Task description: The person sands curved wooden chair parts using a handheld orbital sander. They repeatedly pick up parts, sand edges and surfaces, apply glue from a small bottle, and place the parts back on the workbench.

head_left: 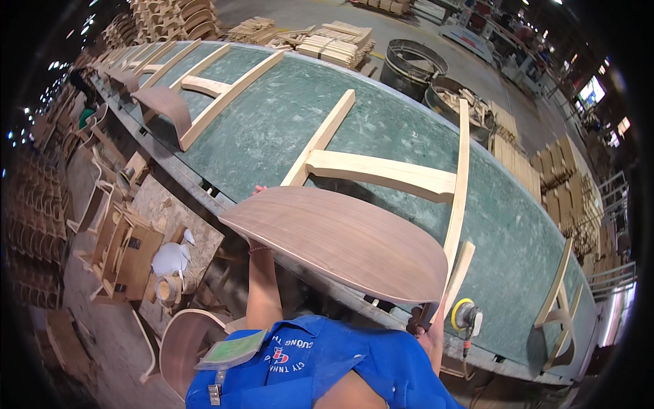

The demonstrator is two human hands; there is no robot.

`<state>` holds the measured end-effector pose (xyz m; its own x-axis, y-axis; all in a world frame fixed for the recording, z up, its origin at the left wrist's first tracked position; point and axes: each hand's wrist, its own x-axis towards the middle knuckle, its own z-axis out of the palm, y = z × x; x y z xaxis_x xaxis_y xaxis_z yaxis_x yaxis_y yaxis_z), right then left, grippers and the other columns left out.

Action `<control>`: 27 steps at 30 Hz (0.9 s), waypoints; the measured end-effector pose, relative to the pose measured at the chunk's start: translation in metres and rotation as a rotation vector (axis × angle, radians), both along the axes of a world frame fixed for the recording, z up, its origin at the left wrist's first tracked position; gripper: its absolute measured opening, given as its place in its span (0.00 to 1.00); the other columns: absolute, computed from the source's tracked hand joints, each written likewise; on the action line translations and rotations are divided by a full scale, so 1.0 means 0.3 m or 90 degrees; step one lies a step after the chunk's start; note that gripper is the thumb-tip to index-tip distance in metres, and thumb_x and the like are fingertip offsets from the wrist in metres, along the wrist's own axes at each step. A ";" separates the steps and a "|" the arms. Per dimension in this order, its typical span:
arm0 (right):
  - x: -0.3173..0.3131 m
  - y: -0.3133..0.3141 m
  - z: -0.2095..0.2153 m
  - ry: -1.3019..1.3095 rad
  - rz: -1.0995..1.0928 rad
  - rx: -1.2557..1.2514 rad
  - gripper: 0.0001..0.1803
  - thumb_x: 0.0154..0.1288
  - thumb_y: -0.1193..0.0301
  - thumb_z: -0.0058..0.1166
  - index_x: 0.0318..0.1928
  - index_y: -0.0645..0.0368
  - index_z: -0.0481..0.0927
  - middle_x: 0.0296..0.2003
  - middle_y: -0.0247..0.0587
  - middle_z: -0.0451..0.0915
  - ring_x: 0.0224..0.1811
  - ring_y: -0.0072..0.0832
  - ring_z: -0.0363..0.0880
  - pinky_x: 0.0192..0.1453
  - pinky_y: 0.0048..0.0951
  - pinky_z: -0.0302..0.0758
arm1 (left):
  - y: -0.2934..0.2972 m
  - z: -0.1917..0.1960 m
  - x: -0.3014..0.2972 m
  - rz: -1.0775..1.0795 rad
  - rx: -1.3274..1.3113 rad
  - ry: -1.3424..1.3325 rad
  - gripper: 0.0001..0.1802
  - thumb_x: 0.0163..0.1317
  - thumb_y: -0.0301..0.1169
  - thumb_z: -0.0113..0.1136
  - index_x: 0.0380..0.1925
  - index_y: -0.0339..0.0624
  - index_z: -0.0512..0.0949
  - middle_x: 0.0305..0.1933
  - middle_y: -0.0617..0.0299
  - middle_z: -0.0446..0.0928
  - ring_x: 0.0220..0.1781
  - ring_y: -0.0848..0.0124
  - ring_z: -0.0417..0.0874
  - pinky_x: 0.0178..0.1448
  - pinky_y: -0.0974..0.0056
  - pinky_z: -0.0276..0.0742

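Note:
In front of me is a chair frame: a curved brown wooden backrest (334,235) joined to pale legs, with a pale arched crossrail (381,174) between them. Its legs stretch away over the green tabletop, while the backrest lies at the table's near edge. My left hand (255,243) grips the left end of the frame; its fingertips show past the backrest, which hides the rest. At the right end, my right hand (429,334) closes round the frame below the backrest's corner, its fingers partly hidden. A yellow-rimmed sander (466,315) sits just right of that hand.
The long green table (245,129) curves away left, bearing more chair frames (204,92); another frame (562,307) stands at far right. Beyond it are round bins (413,63) and stacked wood pieces (337,42). Left of me stands a wooden box (126,255) beside a workboard.

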<state>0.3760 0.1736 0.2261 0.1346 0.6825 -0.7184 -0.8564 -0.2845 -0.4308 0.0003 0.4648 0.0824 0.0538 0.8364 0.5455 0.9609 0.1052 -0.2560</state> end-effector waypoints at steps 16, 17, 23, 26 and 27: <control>-0.147 0.185 -0.542 0.237 0.112 0.020 0.24 0.70 0.50 0.44 0.51 0.57 0.76 0.32 0.44 0.77 0.26 0.38 0.76 0.28 0.39 0.75 | 0.154 0.805 0.070 0.859 0.115 1.883 0.55 0.52 0.81 0.31 0.43 0.32 0.69 0.46 0.48 0.72 0.55 0.54 0.72 0.67 0.56 0.65; -0.151 0.237 -0.569 0.250 0.083 0.051 0.24 0.71 0.56 0.48 0.60 0.57 0.71 0.41 0.46 0.79 0.37 0.42 0.80 0.40 0.44 0.78 | 0.174 0.895 0.137 0.894 0.145 1.884 0.55 0.52 0.81 0.31 0.44 0.33 0.69 0.46 0.48 0.72 0.56 0.55 0.72 0.68 0.56 0.65; -0.006 0.446 -0.345 -0.218 0.327 0.127 0.22 0.70 0.62 0.51 0.61 0.58 0.72 0.43 0.41 0.83 0.42 0.27 0.82 0.45 0.31 0.81 | 0.112 1.114 0.319 1.143 0.351 1.701 0.47 0.55 0.72 0.43 0.56 0.40 0.64 0.50 0.53 0.68 0.58 0.57 0.70 0.67 0.55 0.66; 0.103 0.449 -0.293 -0.305 0.288 0.134 0.20 0.71 0.64 0.51 0.60 0.57 0.71 0.42 0.41 0.83 0.39 0.26 0.83 0.42 0.28 0.83 | 0.042 1.120 0.355 1.168 0.362 1.724 0.45 0.56 0.62 0.51 0.65 0.42 0.60 0.52 0.48 0.70 0.58 0.54 0.72 0.66 0.51 0.69; 0.140 0.439 -0.277 -0.311 0.265 0.125 0.19 0.71 0.65 0.50 0.59 0.57 0.72 0.41 0.41 0.83 0.39 0.26 0.83 0.40 0.27 0.82 | -0.029 1.141 0.375 1.117 0.341 1.833 0.47 0.55 0.60 0.54 0.66 0.37 0.58 0.53 0.47 0.70 0.57 0.54 0.73 0.66 0.51 0.70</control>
